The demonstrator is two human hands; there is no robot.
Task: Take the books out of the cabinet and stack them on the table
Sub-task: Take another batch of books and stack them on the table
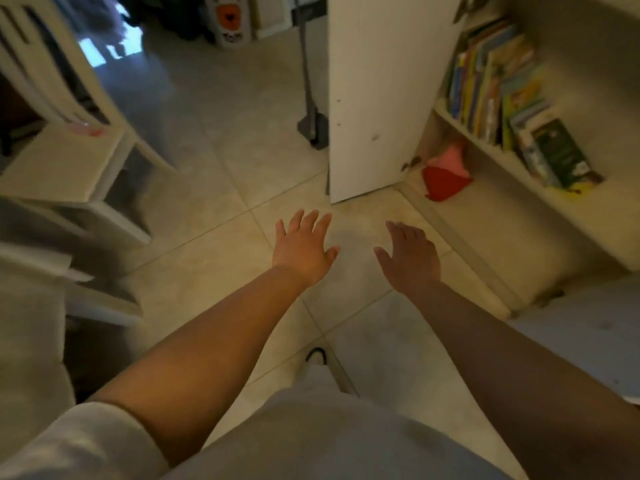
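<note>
The tiled floor (242, 140) fills most of the view; a white cabinet (519, 216) stands at the right with its door (381, 98) swung open toward the camera; at the left stands a white chair (62, 161), blurred; the books (495, 88) stand upright and leaning in a row on the cabinet's upper shelf, a dark green one (561, 150) tilted at the near end; on the shelf below lies a red and pink soft object (445, 174); both arms stretch forward over the floor, well apart from the books; the left hand (303, 247) has its fingers (308, 218) straight and spread, holding nothing; the right hand (410, 258) has fingers relaxed, slightly apart, also empty.
</note>
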